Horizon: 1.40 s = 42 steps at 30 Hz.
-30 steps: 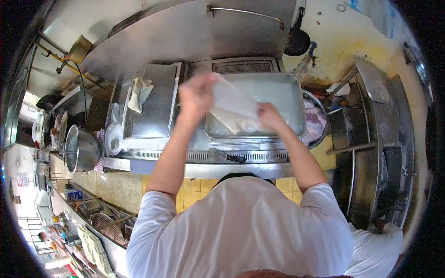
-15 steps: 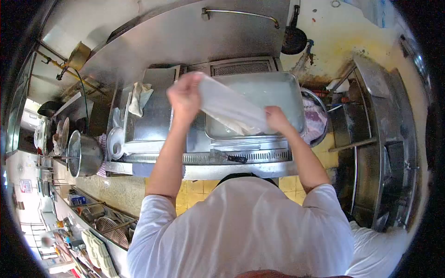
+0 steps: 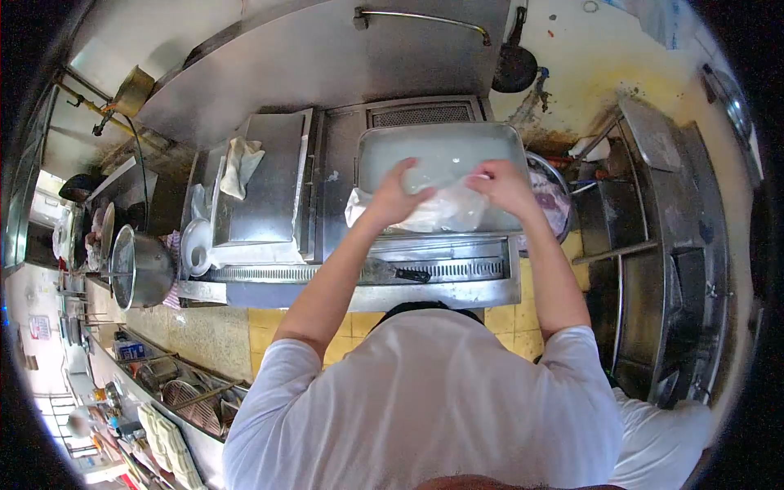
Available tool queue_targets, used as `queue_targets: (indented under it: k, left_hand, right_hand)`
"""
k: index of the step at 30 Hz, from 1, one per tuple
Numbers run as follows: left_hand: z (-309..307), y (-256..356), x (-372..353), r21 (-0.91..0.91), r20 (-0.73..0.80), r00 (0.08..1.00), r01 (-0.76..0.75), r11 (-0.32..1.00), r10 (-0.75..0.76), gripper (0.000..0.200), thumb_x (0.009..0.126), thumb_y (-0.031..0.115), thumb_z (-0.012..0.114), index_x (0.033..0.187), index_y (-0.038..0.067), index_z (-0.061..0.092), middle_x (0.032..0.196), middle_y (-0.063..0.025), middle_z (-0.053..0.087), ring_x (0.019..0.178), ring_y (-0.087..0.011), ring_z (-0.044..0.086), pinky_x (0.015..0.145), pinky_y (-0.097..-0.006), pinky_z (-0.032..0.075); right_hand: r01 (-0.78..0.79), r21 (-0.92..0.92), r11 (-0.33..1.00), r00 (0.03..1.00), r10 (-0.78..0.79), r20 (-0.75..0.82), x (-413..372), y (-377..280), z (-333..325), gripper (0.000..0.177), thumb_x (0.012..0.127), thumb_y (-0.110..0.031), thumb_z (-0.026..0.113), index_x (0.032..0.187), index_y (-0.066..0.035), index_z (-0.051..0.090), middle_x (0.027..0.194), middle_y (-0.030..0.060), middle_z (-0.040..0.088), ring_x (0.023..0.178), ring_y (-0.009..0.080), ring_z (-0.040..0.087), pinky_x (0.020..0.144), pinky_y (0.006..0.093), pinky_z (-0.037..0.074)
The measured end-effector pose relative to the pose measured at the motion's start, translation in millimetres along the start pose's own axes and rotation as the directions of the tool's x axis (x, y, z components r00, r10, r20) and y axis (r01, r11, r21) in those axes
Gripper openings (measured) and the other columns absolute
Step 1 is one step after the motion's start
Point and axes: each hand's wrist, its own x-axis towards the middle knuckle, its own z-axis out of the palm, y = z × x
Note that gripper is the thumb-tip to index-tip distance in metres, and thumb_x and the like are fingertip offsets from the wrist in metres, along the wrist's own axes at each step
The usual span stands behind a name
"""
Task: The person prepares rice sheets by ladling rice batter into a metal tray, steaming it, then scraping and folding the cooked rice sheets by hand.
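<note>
A thin, whitish, partly see-through sheet (image 3: 445, 208) lies bunched along the near side of a rectangular metal tray (image 3: 516, 155). One white end hangs over the tray's near left corner. My left hand (image 3: 396, 196) is over the left part of the sheet, thumb and fingers spread apart. With thumb and fingers pinched together, my right hand (image 3: 505, 189) holds the sheet's right end above the tray. Just in front of the tray, a scraper with a black handle (image 3: 412, 275) lies on the slotted ledge.
Left of the tray is a flat metal plate (image 3: 265, 188) with a crumpled white cloth (image 3: 240, 167) on its edge. A bowl of pinkish meat (image 3: 549, 196) stands at the right. A large pot (image 3: 143, 268) is far left; another person's white clothing (image 3: 661, 437) shows behind at lower right.
The sheet was stretched diagonally between both hands; now it is bunched low on the tray. My left hand came down and to the right, and its fingers spread.
</note>
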Motion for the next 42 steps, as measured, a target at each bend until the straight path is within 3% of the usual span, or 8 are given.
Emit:
queue_targets:
  k: [3, 8, 19, 24, 27, 32, 38, 42]
  left_hand:
    - [-14, 80, 29, -0.341, 0.320, 0.938, -0.020, 0.940, 0.136, 0.042, 0.089, 0.030, 0.075, 0.117, 0.000, 0.067, 0.113, -0.0196, 0.071, 0.105, -0.0362, 0.068, 0.092, -0.0422, 0.052]
    - [-32, 114, 54, -0.146, -0.081, 0.955, -0.296, 0.944, 0.286, 0.013, 0.092, 0.015, 0.070, 0.099, 0.005, 0.075, 0.096, -0.0193, 0.073, 0.090, -0.0351, 0.072, 0.080, -0.0398, 0.056]
    - [-84, 42, 52, -0.098, -0.411, 0.909, -0.115, 0.989, 0.065, 0.009, 0.089, 0.006, 0.072, 0.097, 0.004, 0.076, 0.091, -0.0181, 0.074, 0.081, -0.0292, 0.074, 0.071, -0.0354, 0.056]
    - [-36, 57, 33, 0.023, -0.202, 0.965, -0.169, 0.985, 0.170, 0.014, 0.087, 0.002, 0.070, 0.098, 0.007, 0.077, 0.094, -0.0165, 0.075, 0.085, -0.0284, 0.075, 0.075, -0.0361, 0.058]
    - [-36, 69, 36, 0.028, -0.182, 0.941, -0.284, 0.958, 0.285, 0.017, 0.085, 0.000, 0.068, 0.098, 0.007, 0.077, 0.094, -0.0150, 0.076, 0.084, -0.0261, 0.075, 0.076, -0.0353, 0.059]
    - [-122, 40, 51, -0.010, -0.508, 0.860, -0.063, 0.998, 0.049, 0.014, 0.096, 0.012, 0.067, 0.094, 0.000, 0.074, 0.086, -0.0169, 0.075, 0.070, -0.0189, 0.069, 0.067, -0.0312, 0.054]
    - [-17, -60, -14, 0.374, 0.069, 0.955, 0.243, 0.895, -0.288, 0.027, 0.086, 0.030, 0.064, 0.092, 0.007, 0.076, 0.100, -0.0201, 0.072, 0.093, -0.0388, 0.070, 0.084, -0.0481, 0.056]
    - [54, -135, -40, 0.532, 0.344, 0.917, -0.013, 0.847, -0.202, 0.033, 0.090, 0.037, 0.061, 0.096, 0.008, 0.075, 0.100, -0.0206, 0.071, 0.095, -0.0384, 0.069, 0.088, -0.0507, 0.054]
  right_hand:
    - [0.131, 0.284, 0.950, 0.990, -0.139, 0.007, 20, -23, -3, 0.020, 0.082, -0.010, 0.073, 0.099, 0.000, 0.073, 0.086, 0.0090, 0.072, 0.080, 0.0183, 0.068, 0.070, 0.0292, 0.052]
    - [0.323, 0.673, 0.665, 0.942, -0.157, -0.298, 34, -60, -8, 0.017, 0.084, -0.004, 0.065, 0.098, 0.000, 0.073, 0.094, 0.0050, 0.071, 0.082, 0.0172, 0.067, 0.070, 0.0297, 0.050]
    - [-0.231, -0.281, 0.932, 0.971, 0.240, -0.003, 11, 148, 49, 0.025, 0.082, -0.007, 0.058, 0.101, 0.003, 0.070, 0.100, 0.0229, 0.072, 0.097, 0.0340, 0.070, 0.088, 0.0401, 0.052]
    - [0.155, 0.259, 0.953, 0.984, -0.127, -0.123, 39, 30, 61, 0.038, 0.081, -0.002, 0.056, 0.117, 0.000, 0.068, 0.115, 0.0229, 0.071, 0.107, 0.0348, 0.068, 0.093, 0.0394, 0.052]
    - [0.054, 0.360, 0.932, 0.999, -0.050, -0.020, 25, -40, 69, 0.035, 0.084, -0.007, 0.055, 0.114, 0.000, 0.070, 0.117, 0.0258, 0.069, 0.106, 0.0362, 0.068, 0.093, 0.0406, 0.052]
    - [0.029, -0.363, 0.931, 0.999, -0.040, -0.022, 26, 155, 106, 0.025, 0.084, -0.017, 0.056, 0.095, 0.000, 0.071, 0.102, 0.0248, 0.069, 0.096, 0.0402, 0.066, 0.092, 0.0509, 0.051]
    - [-0.052, -0.525, 0.849, 0.993, -0.010, -0.115, -10, 100, 95, 0.024, 0.082, -0.014, 0.059, 0.097, -0.001, 0.071, 0.112, 0.0246, 0.067, 0.107, 0.0401, 0.063, 0.096, 0.0498, 0.050]
    - [-0.082, -0.499, 0.862, 0.990, 0.127, 0.056, 5, 130, 125, 0.021, 0.079, -0.010, 0.059, 0.093, -0.003, 0.073, 0.107, 0.0243, 0.068, 0.104, 0.0427, 0.064, 0.094, 0.0473, 0.052]
